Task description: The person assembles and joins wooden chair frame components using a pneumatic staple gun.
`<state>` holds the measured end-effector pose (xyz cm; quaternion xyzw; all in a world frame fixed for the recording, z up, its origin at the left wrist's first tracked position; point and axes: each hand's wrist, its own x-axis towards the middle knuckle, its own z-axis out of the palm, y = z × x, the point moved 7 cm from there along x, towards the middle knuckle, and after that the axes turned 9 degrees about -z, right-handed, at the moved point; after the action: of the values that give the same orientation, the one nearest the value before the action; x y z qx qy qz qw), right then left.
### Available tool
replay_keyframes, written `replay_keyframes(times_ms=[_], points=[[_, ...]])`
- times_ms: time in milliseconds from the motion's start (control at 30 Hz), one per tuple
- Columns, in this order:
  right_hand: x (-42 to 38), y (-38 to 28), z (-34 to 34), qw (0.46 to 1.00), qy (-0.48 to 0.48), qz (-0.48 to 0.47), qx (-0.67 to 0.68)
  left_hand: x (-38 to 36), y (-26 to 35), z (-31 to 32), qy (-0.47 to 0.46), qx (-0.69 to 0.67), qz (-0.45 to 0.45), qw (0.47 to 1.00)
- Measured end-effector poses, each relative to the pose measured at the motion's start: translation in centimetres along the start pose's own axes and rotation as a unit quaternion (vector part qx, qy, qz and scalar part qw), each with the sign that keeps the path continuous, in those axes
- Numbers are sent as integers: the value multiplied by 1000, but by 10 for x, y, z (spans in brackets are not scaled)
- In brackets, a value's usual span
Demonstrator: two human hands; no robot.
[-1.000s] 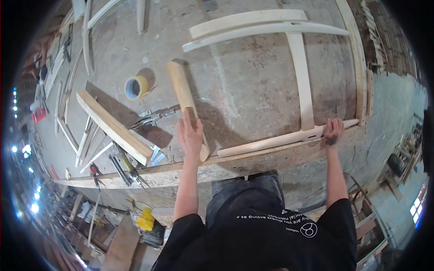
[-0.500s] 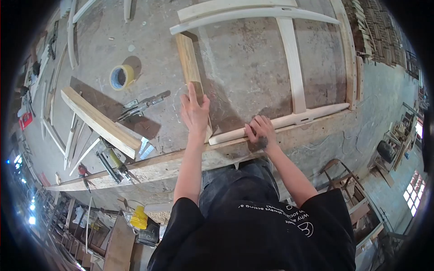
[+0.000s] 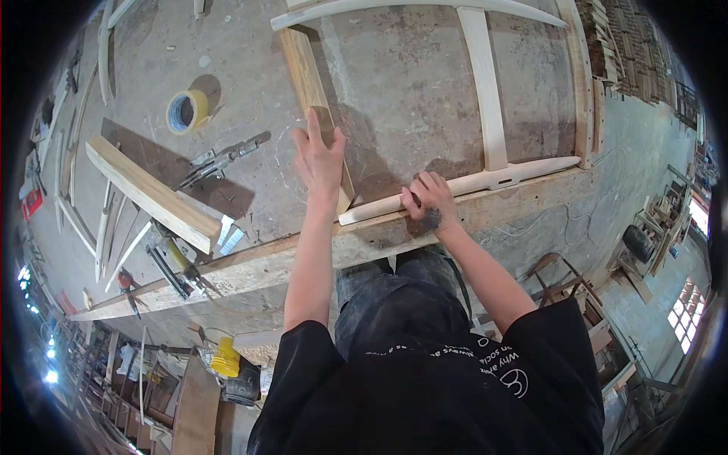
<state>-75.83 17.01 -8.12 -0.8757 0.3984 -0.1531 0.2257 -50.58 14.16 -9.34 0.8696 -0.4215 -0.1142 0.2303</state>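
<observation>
My left hand (image 3: 319, 159) is over the lower part of a yellowish wooden piece (image 3: 302, 68), its fingers apart and raised. My right hand (image 3: 430, 201) is wrapped round a pale curved wooden rail (image 3: 462, 185) that lies along the near edge of the table. A pale crosspiece (image 3: 489, 91) joins this rail to a second curved rail (image 3: 364, 9) at the top. The lower end of the yellowish piece lies close to the left end of the near rail.
On the left of the table (image 3: 250, 83) are a tape roll (image 3: 186, 112), a thick curved wooden block (image 3: 152, 193), a metal clamp-like tool (image 3: 220, 162) and a yellow-green air tool (image 3: 178, 262). Several thin wooden parts lie farther left. A yellow container (image 3: 225, 358) stands below.
The view has shifted, so the table's contents sit higher and farther left. My left hand's fingers look more spread and lifted. My right hand stays on the near rail.
</observation>
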Motion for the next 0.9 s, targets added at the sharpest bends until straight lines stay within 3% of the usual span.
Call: replay_keyframes(times_ms=[333,433,533,600,667,733,833,867,900], points=[[3,-7,-5,1000,2,-4,-12,-8,-5,-9,-23,-8,-36,999],[5,-10,-3,1000,11,-7,-6,-4,-32,-79,145,55,9,988],[5,-10,-2,1000,1,-3,-13,31,-133,-166,238,142,-119,954],[2,-8,1,1000,0,-2,-8,48,-183,-208,314,314,-177,878],[0,-4,1,1000,-5,6,-3,73,-252,-219,198,283,-342,874],[0,-4,1,1000,-16,17,8,85,-269,-234,196,199,-381,881],[2,-6,-3,999,-18,27,12,99,-355,-224,132,37,-425,895],[1,-6,-4,999,-18,26,10,105,-381,-206,101,-130,-411,896],[2,-6,-4,1000,-16,24,8,104,-379,-209,116,-114,-407,899]])
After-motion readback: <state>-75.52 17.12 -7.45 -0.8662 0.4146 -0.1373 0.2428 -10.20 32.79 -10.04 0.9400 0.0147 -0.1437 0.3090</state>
